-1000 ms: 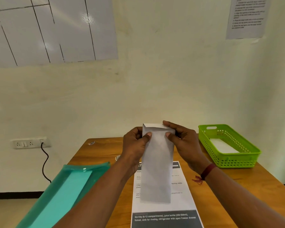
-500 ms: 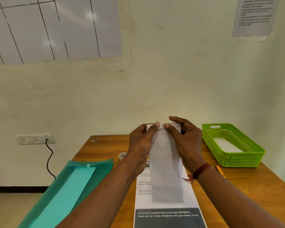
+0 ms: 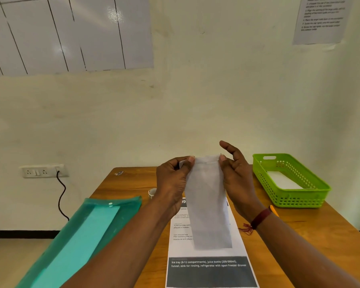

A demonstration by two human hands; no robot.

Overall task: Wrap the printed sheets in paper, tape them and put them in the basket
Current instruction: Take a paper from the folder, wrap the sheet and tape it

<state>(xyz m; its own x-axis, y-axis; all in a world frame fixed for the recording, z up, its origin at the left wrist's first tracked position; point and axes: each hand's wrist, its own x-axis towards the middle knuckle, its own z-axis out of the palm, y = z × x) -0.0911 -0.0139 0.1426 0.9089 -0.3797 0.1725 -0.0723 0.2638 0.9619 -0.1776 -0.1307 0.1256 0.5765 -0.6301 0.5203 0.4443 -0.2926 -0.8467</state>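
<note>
We've got both arms stretched forward, left hand (image 3: 170,179) and right hand (image 3: 237,179) raised side by side, thumbs and fingertips pinching, right index finger sticking up.

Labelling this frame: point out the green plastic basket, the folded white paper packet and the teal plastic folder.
Green plastic basket (image 3: 299,199): head view, near wall.
Folded white paper packet (image 3: 209,204): head view, middle.
Teal plastic folder (image 3: 125,206): head view, far flap.

1. Counter (image 3: 330,229): wood, smooth, slight sheen.
2. Basket (image 3: 299,199): green plastic mesh, glossy.
3. Folder (image 3: 121,206): translucent teal plastic, shiny.
4. Wrapped packet (image 3: 208,204): matt white paper.
5. Printed sheet (image 3: 208,267): matt paper.
</note>
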